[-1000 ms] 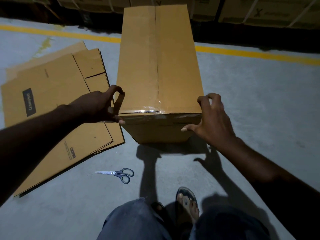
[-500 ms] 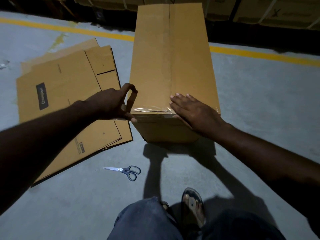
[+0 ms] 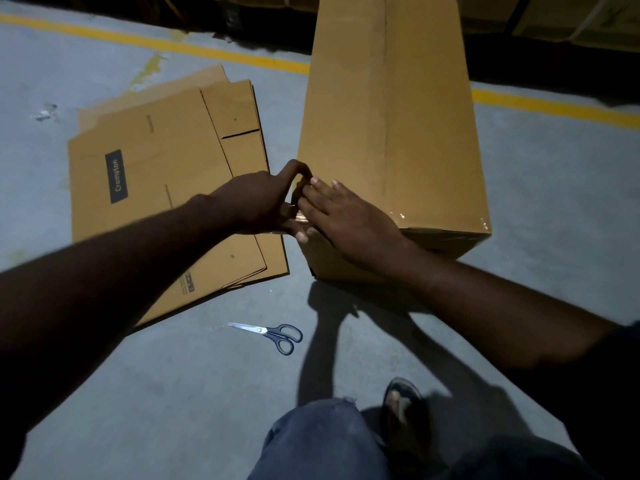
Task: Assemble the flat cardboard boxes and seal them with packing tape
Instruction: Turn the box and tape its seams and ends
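Nearest to me are my knee (image 3: 311, 441) and my sandalled foot (image 3: 401, 403) on the concrete floor (image 3: 554, 202). Just ahead of them the scissors (image 3: 273, 336) lie shut and untouched, blades pointing left.

Beyond that, both hands meet at the near left corner of the box (image 3: 388, 116). My left hand (image 3: 252, 202) has not left this corner. Its fingers are curled round the tape roll (image 3: 296, 199), forefinger hooked over the top and thumb underneath. My right hand (image 3: 349, 220) is what moved. A second ago it was cupped round the near right corner, half a second ago it lay flat at the middle of the near edge, and now its straight, close-set fingers press the top right beside the roll.

I read that as one sweep along the edge, rubbing down the tape strip (image 3: 450, 232), which shines at the right corner. So this edge looks stuck, and the strip likely still joins the roll. Cutting it comes next, I judge, and the scissors are within reach. I cannot see the join itself behind my fingers.

The box stands on the floor with its top flaps closed. The flat cardboard boxes (image 3: 166, 188) lie stacked just left of it, still to be assembled. Farther off run a yellow line (image 3: 207, 50) and a row of stacked cartons (image 3: 571, 15) in the dark.
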Demonstrator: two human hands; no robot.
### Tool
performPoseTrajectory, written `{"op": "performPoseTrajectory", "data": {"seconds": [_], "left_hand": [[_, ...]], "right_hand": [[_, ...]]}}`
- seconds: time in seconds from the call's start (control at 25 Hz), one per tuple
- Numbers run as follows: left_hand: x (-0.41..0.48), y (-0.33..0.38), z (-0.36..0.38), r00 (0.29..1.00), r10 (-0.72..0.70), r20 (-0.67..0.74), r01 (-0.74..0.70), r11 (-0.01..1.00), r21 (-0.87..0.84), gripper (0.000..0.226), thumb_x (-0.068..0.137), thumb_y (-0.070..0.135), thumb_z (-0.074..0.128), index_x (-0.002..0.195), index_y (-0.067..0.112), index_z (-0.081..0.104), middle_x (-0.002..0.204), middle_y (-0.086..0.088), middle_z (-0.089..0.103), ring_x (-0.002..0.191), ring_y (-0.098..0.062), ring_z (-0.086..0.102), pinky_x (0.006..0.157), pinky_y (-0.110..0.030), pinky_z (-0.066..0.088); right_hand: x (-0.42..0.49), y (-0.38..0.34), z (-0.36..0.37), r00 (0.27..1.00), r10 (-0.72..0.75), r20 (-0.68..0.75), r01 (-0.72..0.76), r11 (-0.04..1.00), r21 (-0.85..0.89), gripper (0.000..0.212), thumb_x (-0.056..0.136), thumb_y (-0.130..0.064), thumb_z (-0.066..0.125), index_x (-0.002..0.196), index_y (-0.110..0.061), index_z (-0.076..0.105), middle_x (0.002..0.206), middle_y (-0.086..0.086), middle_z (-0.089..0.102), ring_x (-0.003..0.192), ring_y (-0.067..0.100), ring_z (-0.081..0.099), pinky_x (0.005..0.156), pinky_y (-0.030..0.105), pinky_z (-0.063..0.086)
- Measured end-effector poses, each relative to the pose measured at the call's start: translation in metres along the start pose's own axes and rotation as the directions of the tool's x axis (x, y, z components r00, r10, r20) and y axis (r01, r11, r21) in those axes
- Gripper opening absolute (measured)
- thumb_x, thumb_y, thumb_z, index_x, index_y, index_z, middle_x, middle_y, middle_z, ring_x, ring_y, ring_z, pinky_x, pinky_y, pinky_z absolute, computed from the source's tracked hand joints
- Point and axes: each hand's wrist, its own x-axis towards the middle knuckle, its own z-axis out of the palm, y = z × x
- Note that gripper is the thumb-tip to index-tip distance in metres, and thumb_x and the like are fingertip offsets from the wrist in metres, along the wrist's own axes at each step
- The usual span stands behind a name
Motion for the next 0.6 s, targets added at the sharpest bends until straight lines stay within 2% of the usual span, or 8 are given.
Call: {"op": "performPoseTrajectory", "data": {"seconds": [0.04, 0.12, 0.28, 0.4, 0.52, 0.6], "left_hand": [[-0.002, -0.002, 0.001, 1.0, 0.015, -0.006, -0.015, 1.0, -0.024, 0.103, 0.07, 0.061, 0.077, 0.147, 0.021, 0.022, 0.095, -0.011, 0.072, 0.071, -0.021, 0.063, 0.051, -0.023, 0.037], [-0.006, -0.007, 0.002, 0.999, 0.044, -0.025, -0.045, 0.998, -0.053, 0.103, 0.069, 0.067, 0.071, 0.148, 0.023, 0.023, 0.097, -0.01, 0.073, 0.071, -0.019, 0.062, 0.054, -0.024, 0.039], [-0.019, -0.02, 0.005, 0.998, 0.026, -0.056, -0.03, 0.996, -0.087, 0.103, 0.065, 0.077, 0.061, 0.15, 0.029, 0.028, 0.107, -0.013, 0.072, 0.073, -0.019, 0.064, 0.065, -0.028, 0.051], [-0.045, -0.054, 0.006, 0.998, -0.039, -0.045, 0.036, 0.996, -0.079, 0.099, 0.065, 0.091, 0.052, 0.145, 0.034, 0.036, 0.109, -0.014, 0.071, 0.076, -0.018, 0.065, 0.066, -0.028, 0.052], [-0.067, -0.083, 0.004, 0.995, -0.091, -0.049, 0.087, 0.994, -0.073, 0.082, 0.071, 0.081, 0.055, 0.136, 0.031, 0.05, 0.107, -0.011, 0.072, 0.074, -0.011, 0.059, 0.063, -0.024, 0.047], [-0.067, -0.089, 0.008, 0.997, -0.064, -0.038, 0.061, 0.995, -0.08, 0.074, 0.073, 0.076, 0.058, 0.131, 0.031, 0.055, 0.103, -0.005, 0.072, 0.069, -0.004, 0.057, 0.058, -0.02, 0.042]], "right_hand": [[-0.002, 0.003, 0.002, 0.999, 0.008, -0.034, -0.008, 1.0, 0.004, 0.049, 0.104, -0.026, 0.049, 0.148, -0.006, 0.043, 0.155, 0.02, 0.04, 0.147, 0.035, 0.032, 0.12, 0.046, 0.025], [-0.003, 0.005, 0.006, 0.998, 0.013, -0.053, -0.012, 1.0, 0.025, 0.051, 0.102, -0.027, 0.056, 0.148, -0.006, 0.044, 0.154, 0.019, 0.042, 0.146, 0.035, 0.035, 0.118, 0.046, 0.029], [-0.003, 0.005, 0.005, 0.998, 0.011, -0.054, -0.009, 1.0, 0.024, 0.053, 0.105, -0.03, 0.048, 0.152, -0.007, 0.038, 0.158, 0.018, 0.035, 0.147, 0.033, 0.032, 0.119, 0.045, 0.027], [-0.006, 0.007, 0.004, 0.997, 0.021, -0.073, -0.019, 0.999, 0.031, 0.052, 0.106, -0.03, 0.046, 0.152, -0.007, 0.038, 0.159, 0.017, 0.035, 0.147, 0.033, 0.034, 0.119, 0.044, 0.027], [-0.003, 0.003, 0.005, 0.997, 0.039, -0.064, -0.037, 0.999, 0.034, 0.053, 0.106, -0.034, 0.044, 0.151, -0.008, 0.04, 0.158, 0.016, 0.037, 0.146, 0.032, 0.036, 0.119, 0.046, 0.03], [0.003, -0.008, 0.0, 0.991, 0.103, -0.088, -0.099, 0.994, 0.047, 0.052, 0.103, -0.037, 0.04, 0.144, -0.007, 0.05, 0.151, 0.017, 0.047, 0.138, 0.035, 0.045, 0.112, 0.049, 0.038]]}}
